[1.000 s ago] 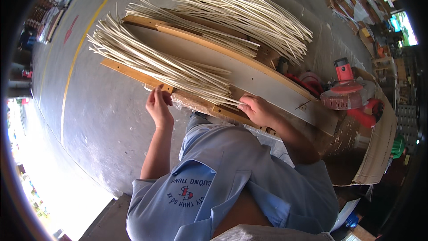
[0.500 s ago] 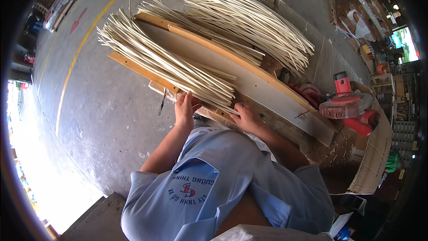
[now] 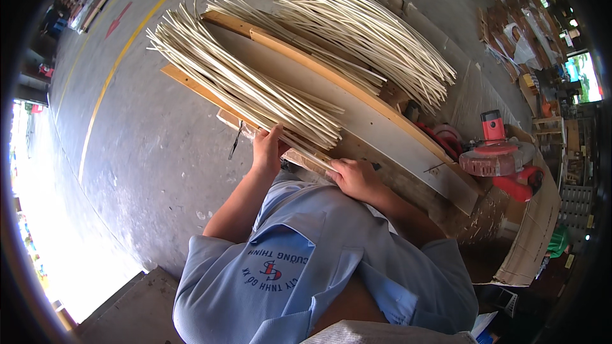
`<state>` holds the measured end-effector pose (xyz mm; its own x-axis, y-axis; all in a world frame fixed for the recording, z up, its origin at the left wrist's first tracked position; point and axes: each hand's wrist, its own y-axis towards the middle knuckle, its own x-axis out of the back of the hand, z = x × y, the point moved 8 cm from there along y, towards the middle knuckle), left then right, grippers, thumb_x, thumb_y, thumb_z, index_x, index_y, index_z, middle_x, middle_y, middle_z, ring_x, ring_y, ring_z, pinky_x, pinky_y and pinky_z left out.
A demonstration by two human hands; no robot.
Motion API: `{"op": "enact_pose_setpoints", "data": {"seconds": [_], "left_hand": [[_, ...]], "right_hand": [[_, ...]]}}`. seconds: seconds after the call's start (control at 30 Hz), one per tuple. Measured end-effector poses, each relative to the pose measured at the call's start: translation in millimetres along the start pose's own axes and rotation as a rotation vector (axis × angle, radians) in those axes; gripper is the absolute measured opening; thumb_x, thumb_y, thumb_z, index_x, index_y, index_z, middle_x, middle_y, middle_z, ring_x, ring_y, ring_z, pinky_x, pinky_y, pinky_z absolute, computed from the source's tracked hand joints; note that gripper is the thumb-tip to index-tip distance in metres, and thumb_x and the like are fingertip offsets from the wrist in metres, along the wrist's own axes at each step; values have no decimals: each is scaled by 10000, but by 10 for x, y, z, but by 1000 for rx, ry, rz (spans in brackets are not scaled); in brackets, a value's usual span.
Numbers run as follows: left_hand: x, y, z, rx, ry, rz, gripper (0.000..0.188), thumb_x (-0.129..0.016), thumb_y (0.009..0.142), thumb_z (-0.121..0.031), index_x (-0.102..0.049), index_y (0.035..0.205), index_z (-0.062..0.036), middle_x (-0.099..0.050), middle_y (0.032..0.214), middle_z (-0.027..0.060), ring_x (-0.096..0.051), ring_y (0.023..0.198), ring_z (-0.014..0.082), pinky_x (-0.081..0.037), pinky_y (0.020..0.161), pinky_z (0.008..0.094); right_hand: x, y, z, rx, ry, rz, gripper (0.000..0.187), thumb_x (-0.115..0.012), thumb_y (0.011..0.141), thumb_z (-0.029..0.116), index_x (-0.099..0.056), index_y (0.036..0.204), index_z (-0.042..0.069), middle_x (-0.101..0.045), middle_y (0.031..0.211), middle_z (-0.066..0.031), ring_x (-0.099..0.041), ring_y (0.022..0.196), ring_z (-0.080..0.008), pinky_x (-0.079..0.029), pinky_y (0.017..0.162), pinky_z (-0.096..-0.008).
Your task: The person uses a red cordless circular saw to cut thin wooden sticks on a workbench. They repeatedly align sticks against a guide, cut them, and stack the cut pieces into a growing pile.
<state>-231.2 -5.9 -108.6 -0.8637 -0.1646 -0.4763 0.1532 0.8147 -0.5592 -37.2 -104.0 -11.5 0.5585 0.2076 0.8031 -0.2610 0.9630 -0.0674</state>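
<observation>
A thick bundle of pale, thin rattan sticks [image 3: 239, 79] lies in a long wooden trough [image 3: 421, 156], with ragged far ends toward the upper left. One or two sticks [image 3: 307, 147] are drawn to the near side, stretched between my hands along the near board. Around them, close to the bundle's edge, my left hand [image 3: 266, 148] is closed. My right hand [image 3: 356, 179] pinches their near end in front of my body. The exact number held is hard to make out.
Beyond the trough's far board lie a smaller batch of sticks [image 3: 306, 44] and a large pile [image 3: 370, 32]. On the right stands a red power saw [image 3: 491, 159] beside a cardboard sheet [image 3: 532, 229]. A dark strap [image 3: 236, 140] hangs off the near board.
The held sticks have come a little away from the bundle toward my body. My right hand has moved slightly nearer and to the right. The whole view has shifted a little.
</observation>
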Motion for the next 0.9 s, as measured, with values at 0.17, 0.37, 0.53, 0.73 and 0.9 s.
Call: {"op": "enact_pose_setpoints", "data": {"seconds": [0.17,0.37,0.53,0.73,0.9], "left_hand": [[46,32,-35,1,66,-41,276,-592,1039,-160,-612,1181,75,-735,1079,195,-757,965,321,-648,887,443],[41,-7,-40,74,51,7,270,-557,1060,-158,-617,1217,54,-745,1100,191,-739,1042,326,-615,940,456],[57,-4,-35,83,-10,92,303,-545,1076,-191,-601,1254,47,-737,1154,189,-723,1091,315,-580,1003,458],[25,-26,-67,88,-100,199,311,-539,1085,-212,-600,1276,26,-711,1192,185,-707,1111,298,-567,1017,450],[47,-46,-50,103,-109,294,285,-522,1094,-210,-600,1237,23,-702,1107,155,-712,1055,294,-575,989,444]], "right_hand": [[8,7,22,-31,62,104,217,-669,975,258,-689,1019,47,-716,887,-184,-694,829,-411,-553,701,-480],[54,40,18,-52,56,151,173,-693,953,226,-705,960,53,-705,850,-175,-689,797,-402,-554,694,-463],[331,467,262,69,45,-205,117,-707,920,180,-688,906,65,-692,798,-146,-682,749,-400,-555,693,-488],[-142,1000,291,-23,-36,-29,185,-737,883,172,-720,1016,45,-728,862,-180,-701,824,-388,-566,777,-493],[-216,1123,85,-194,146,141,182,-707,923,191,-694,1006,30,-731,891,-192,-711,851,-388,-565,796,-473]]}}
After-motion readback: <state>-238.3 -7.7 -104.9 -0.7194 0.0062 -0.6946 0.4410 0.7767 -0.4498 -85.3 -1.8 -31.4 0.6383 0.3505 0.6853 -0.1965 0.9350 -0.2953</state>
